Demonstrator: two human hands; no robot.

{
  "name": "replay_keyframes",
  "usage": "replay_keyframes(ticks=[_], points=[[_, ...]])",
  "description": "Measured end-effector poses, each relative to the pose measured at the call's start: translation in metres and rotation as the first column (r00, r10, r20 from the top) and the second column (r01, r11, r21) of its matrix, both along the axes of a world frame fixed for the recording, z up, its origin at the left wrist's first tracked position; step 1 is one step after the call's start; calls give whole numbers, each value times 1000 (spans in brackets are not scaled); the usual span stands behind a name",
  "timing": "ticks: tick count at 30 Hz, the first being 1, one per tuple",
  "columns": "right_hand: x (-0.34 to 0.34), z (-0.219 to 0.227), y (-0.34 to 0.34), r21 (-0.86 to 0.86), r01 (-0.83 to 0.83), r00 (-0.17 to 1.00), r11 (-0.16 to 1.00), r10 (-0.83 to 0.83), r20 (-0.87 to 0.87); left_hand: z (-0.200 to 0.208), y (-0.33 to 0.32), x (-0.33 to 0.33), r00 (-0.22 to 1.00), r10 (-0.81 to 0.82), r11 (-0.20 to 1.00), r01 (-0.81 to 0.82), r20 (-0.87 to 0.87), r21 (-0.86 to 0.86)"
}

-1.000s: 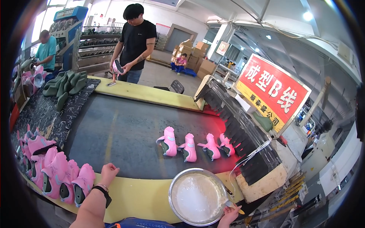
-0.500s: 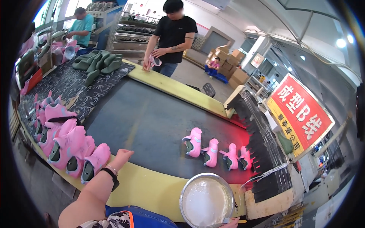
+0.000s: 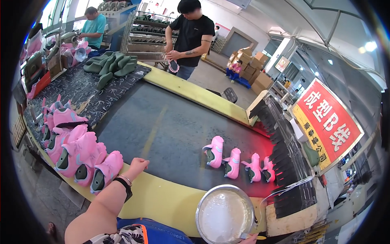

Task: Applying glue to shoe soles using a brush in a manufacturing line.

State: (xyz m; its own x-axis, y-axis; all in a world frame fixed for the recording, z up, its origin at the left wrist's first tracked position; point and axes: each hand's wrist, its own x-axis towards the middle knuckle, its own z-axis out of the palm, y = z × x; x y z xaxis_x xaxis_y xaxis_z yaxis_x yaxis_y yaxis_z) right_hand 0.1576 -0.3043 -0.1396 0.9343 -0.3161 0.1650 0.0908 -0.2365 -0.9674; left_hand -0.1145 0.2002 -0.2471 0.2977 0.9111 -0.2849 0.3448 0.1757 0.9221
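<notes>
My left hand (image 3: pixel 139 166), a dark band on its wrist, hovers over the near edge of the dark belt. Its fingers are curled closed and nothing shows in them. Beside it, on the left, a heap of pink shoe uppers (image 3: pixel 106 171) on green lasts lies along the edge. At the bottom, my right hand (image 3: pixel 251 239) is partly cut off by the frame. It grips a brush (image 3: pixel 245 235) with a yellow handle, which reaches over the rim of a metal bowl (image 3: pixel 198 215) of white, creamy liquid. The brush's far end is hard to make out.
Several pink shoes (image 3: pixel 232 163) on lasts stand in a row on the conveyor belt (image 3: pixel 170 134), near a red-lit tunnel with black strip curtains (image 3: pixel 284 150). Green lasts (image 3: pixel 111 65) lie piled far left. Across the belt, a person in black (image 3: pixel 195 38) handles a pink shoe piece.
The whole view has shifted slightly. My left hand remains closed near the belt edge, and my right hand stays at the bowl. The person opposite has brought both hands together at the shoe piece.
</notes>
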Motion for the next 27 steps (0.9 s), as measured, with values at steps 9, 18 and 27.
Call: replay_keyframes(ticks=[9,18,27], points=[[3,-4,-2,-21,20,1000,1000,-21,-9,-3,0,0,1000,-6,1000,6,24,-6],[4,-8,-2,-35,18,999,999,-16,48,2,-4,0,1000,-16,1000,16,10,19],[2,-6,-1,-47,13,999,999,-11,51,9,-8,-2,999,-29,999,30,-31,36]])
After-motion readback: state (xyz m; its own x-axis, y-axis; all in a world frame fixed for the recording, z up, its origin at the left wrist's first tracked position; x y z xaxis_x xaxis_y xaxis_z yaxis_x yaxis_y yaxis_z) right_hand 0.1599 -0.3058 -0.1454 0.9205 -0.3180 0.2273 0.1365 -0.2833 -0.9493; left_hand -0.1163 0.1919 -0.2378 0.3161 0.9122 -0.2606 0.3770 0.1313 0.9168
